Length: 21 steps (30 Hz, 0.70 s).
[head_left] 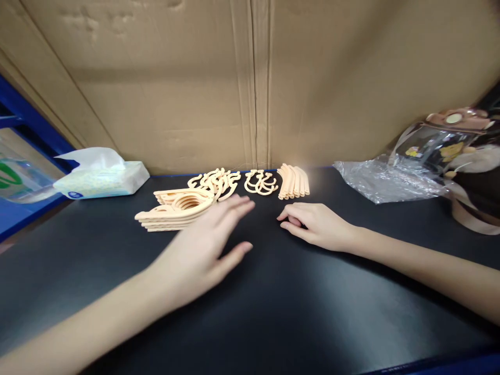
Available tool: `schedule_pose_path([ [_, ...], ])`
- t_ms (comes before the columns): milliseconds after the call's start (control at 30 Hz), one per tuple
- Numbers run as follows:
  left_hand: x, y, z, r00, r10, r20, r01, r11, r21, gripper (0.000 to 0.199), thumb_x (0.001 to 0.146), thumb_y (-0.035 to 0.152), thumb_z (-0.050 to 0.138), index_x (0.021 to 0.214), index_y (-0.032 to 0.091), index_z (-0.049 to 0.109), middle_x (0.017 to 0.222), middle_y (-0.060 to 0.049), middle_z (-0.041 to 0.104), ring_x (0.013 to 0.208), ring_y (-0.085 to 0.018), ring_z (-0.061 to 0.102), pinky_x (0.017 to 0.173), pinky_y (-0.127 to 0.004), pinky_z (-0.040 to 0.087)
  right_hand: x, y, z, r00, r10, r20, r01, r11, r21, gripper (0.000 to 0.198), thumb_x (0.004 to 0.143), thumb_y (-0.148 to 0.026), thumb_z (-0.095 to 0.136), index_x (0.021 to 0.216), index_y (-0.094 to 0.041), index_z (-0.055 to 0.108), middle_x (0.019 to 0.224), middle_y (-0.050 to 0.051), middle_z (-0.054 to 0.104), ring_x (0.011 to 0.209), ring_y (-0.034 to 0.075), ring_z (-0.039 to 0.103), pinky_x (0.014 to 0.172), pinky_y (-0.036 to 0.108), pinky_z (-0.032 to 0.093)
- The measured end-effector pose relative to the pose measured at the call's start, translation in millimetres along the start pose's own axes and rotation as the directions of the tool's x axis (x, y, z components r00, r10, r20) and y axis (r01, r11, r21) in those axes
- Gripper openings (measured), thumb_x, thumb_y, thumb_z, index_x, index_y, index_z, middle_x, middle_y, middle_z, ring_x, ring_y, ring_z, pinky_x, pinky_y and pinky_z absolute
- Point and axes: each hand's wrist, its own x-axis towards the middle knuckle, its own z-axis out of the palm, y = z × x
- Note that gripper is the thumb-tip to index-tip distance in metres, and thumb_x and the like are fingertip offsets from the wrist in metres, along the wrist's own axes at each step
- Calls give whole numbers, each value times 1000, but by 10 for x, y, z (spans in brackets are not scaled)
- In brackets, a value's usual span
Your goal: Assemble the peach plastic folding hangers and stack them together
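Observation:
My left hand (211, 237) is over the black table with its fingers stretched out and thumb apart, holding nothing. Just beyond it lies a stack of beige plastic hanger frames (172, 213) with round openings, partly hidden by my fingers. Behind them is a heap of beige hooks (216, 180), and a smaller group of hooks (261, 182) sits to its right. A row of curved beige tubes (292, 182) lies side by side near my right hand (312, 224). That hand rests on the table, fingers curled in, with no object visible in it.
Cardboard (175, 94) stands upright along the table's back edge. A tissue pack (105, 177) is at the left, near a blue frame (35, 130). Crumpled clear plastic wrap (383, 179) and a clear bottle with a brown lid and strap (437, 140) occupy the right.

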Motion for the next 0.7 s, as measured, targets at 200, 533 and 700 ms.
schedule_pose_path([
  [200, 192, 180, 385, 987, -4, 163, 4, 1000, 1, 58, 96, 45, 38, 144, 12, 33, 154, -13, 29, 144, -26, 21, 116, -46, 27, -13, -30, -26, 997, 64, -48, -66, 997, -32, 33, 95, -27, 28, 67, -20, 44, 66, 2, 55, 59, 13, 49, 59, 26, 37],
  [533, 258, -3, 405, 969, -36, 245, 62, 993, -101, 60, 96, 51, 36, 143, 14, 35, 154, -12, 29, 142, -25, 25, 116, -44, 26, 389, 391, -447, 891, 421, -172, -444, 887, -129, 34, 92, -42, 35, 74, -19, 53, 77, 4, 64, 68, 17, 56, 59, 26, 36],
  [700, 236, -36, 412, 977, -16, 213, 42, 992, -120, 59, 96, 50, 36, 143, 15, 36, 153, -12, 30, 142, -27, 27, 115, -46, 27, 712, 595, -498, 809, 572, -134, -586, 768, -258, 38, 87, -51, 43, 84, -18, 63, 86, 10, 69, 76, 24, 61, 63, 31, 41],
])
